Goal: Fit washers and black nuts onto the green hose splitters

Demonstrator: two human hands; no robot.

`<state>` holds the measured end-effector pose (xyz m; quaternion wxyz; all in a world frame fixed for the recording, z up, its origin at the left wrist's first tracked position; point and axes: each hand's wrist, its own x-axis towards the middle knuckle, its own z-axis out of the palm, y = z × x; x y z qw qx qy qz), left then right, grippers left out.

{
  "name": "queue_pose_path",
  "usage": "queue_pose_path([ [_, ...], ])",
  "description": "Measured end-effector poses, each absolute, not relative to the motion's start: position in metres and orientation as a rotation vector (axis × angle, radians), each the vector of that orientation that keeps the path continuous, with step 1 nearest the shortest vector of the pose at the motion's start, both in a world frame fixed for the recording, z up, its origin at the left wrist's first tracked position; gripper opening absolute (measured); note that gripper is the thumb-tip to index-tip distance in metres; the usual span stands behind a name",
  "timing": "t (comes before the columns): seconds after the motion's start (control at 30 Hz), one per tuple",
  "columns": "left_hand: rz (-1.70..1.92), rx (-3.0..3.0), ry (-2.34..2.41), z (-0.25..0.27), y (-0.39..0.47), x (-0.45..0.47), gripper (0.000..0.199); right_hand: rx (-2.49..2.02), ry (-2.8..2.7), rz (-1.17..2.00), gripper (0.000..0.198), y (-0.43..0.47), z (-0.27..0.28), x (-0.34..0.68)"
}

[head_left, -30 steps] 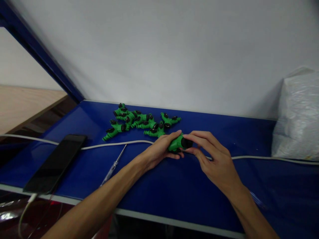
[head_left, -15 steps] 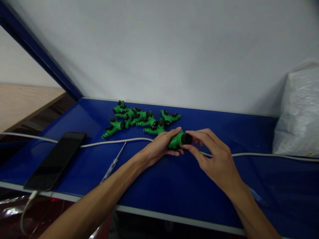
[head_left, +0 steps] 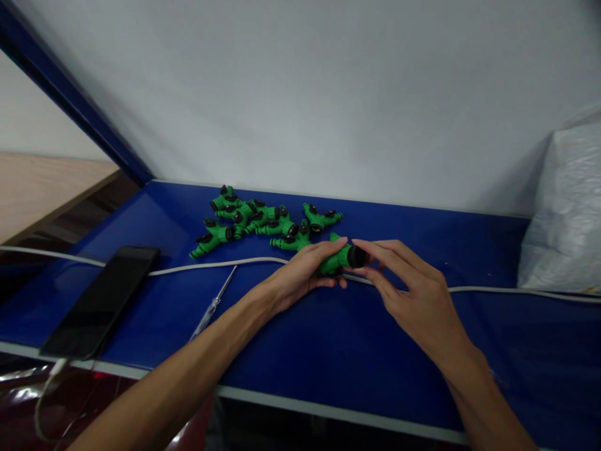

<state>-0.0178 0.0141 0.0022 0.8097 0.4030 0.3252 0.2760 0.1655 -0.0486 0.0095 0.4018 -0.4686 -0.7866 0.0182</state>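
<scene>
Between my hands, above the blue tabletop, is a green Y-shaped hose splitter (head_left: 334,262) with a black end collar (head_left: 357,257). My left hand (head_left: 300,275) wraps round its green body, thumb on top and fingers beneath. The thumb and fingers of my right hand (head_left: 408,275) close on the black collar from the right; its fingertips are partly hidden behind it. Just beyond lies a group of several similar green splitters (head_left: 263,219) with black valve levers, one of them (head_left: 297,240) close behind my left hand.
A black phone (head_left: 101,304) with a plugged-in cable lies at the left. A clear-handled screwdriver (head_left: 212,305) rests beside my left forearm. One white cable (head_left: 206,265) crosses the table behind my hands. At the right stands a white plastic bag (head_left: 563,219); a pale wall rises behind.
The held splitter has turned slightly, so its black end points more to the right and another green branch shows. My right hand has shifted a little to the right with the collar.
</scene>
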Motion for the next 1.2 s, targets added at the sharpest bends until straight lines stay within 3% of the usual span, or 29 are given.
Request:
queue_pose_path([
  [0.4, 0.592, 0.866, 0.733, -0.0011, 0.0144, -0.0171, 0.039, -1.217, -2.006, 0.032, 0.04, -0.0488, 0.002, 0.1717],
  [0.67, 0.533, 0.887, 0.741, -0.0071, 0.0173, -0.0174, 0.043, -1.168, -2.079, -0.143, 0.039, -0.0503, 0.0036, 0.1725],
  [0.9, 0.534, 0.913, 0.755, -0.0036, 0.0167, -0.0191, 0.045, -1.113, -2.039, 0.019, 0.04, -0.051, 0.0065, 0.168],
  [1.2, 0.548, 0.919, 0.773, 0.0012, 0.0153, -0.0189, 0.046, -1.113, -2.042, -0.023, 0.033, -0.0514, 0.0078, 0.1674],
])
